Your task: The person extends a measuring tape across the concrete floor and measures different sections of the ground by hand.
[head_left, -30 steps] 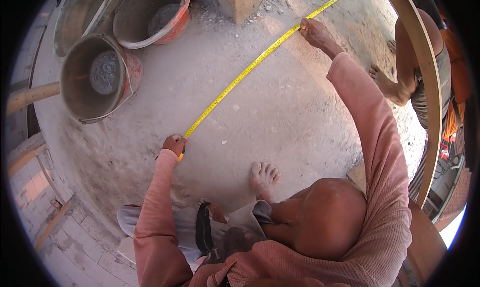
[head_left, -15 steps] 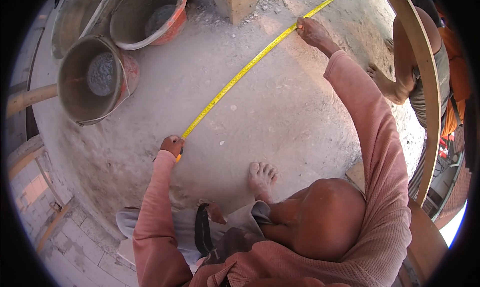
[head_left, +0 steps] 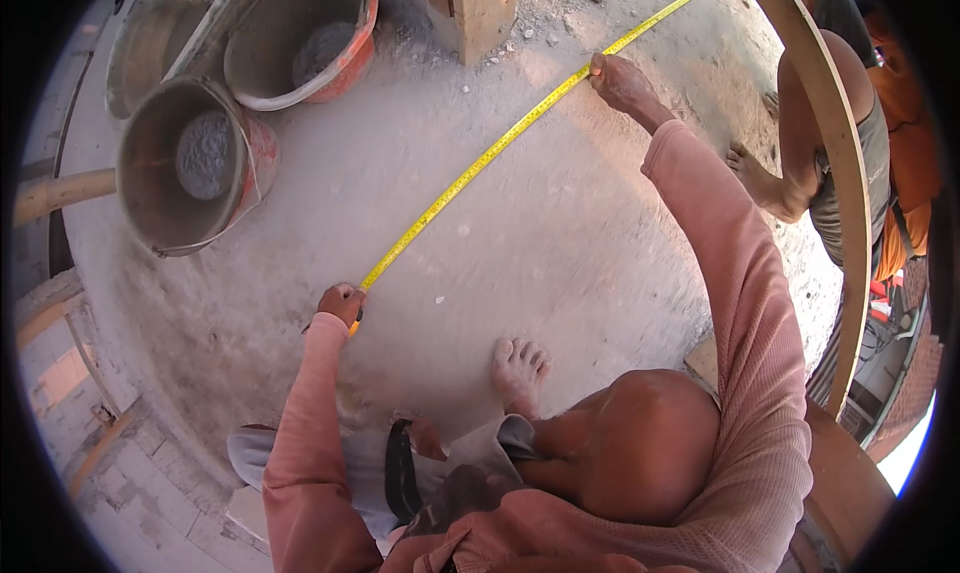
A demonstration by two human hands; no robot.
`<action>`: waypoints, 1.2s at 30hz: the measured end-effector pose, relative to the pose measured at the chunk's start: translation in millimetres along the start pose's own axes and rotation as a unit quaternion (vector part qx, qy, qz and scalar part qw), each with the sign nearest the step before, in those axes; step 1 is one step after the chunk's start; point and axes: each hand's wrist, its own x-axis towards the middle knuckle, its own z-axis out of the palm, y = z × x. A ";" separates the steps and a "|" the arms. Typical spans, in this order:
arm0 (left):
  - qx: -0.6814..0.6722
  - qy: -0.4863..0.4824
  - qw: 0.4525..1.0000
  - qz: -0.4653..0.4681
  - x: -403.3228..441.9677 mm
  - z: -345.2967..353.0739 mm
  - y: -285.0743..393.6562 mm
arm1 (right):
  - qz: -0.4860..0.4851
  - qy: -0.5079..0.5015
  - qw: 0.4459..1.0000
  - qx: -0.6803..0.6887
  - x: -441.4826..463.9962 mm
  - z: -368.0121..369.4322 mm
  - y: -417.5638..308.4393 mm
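A yellow tape measure runs diagonally over the dusty concrete floor, its blade drawn out toward the upper right. My left hand is closed around its case, of which only a small yellow and black part shows. Farther along, my right hand pinches the blade between thumb and fingers. The blade goes on past that hand to the upper edge, near a curved wooden strip.
Two mortar-stained buckets, one upright and one wider, stand at the upper left. A wooden post rises at the top. The curved wooden strip arches on the right, with another person's bare leg behind it.
The view has shifted slightly, so the buckets and post sit a little lower. Both hands keep their hold on the tape measure, and the blade stays stretched out.
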 end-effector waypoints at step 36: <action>0.006 -0.013 0.999 -0.029 5.6 1.4 -4.6 | 0.028 0.012 0.999 -0.028 -15.1 -14.2 -22.2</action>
